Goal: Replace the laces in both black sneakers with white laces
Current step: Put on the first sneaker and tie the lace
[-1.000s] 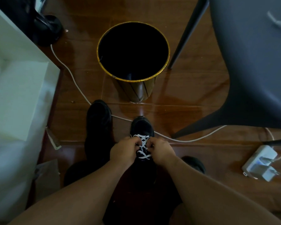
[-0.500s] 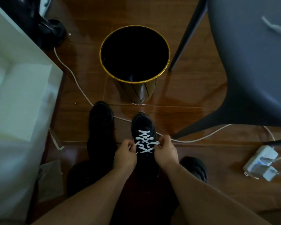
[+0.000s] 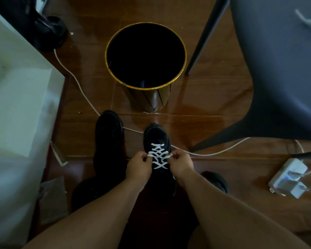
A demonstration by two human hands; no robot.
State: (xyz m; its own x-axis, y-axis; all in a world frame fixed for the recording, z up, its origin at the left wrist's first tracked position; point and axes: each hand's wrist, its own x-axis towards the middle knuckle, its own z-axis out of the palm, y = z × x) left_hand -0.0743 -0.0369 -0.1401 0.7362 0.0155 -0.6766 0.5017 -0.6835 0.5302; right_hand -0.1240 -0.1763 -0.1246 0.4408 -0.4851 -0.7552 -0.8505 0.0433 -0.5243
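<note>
Dark reddish wooden floor (image 3: pixel 214 105) fills your view, dim and glossy. You see the black sneaker with white laces (image 3: pixel 156 141) at centre, toe pointing away from you, its heel end hidden under your wrists. Your left hand (image 3: pixel 139 168) has a narrow grip, pinching the white lace (image 3: pixel 159 156) at the sneaker's left side; your right hand (image 3: pixel 180 164) pinches it at the right side, fingers curled on both. You cannot make out where the lace ends run behind your hands.

To the left, the second black sneaker (image 3: pixel 109 139) stands beside the first, so dark that you cannot tell what laces it has. Another dark shape by your right forearm is too murky to name.

Just beyond the toes stands a gold-rimmed bin (image 3: pixel 145 85), its inside black. A white cable (image 3: pixel 75 81) runs across the floor and passes under or behind both sneakers. A grey chair (image 3: pixel 276 69), cut off by the frame, crowds the right, one leg landing near the laced sneaker. A white power adapter (image 3: pixel 288 178) lies far right. White furniture (image 3: pixel 16 105) walls in the left, leaving you only a narrow strip of floor.
</note>
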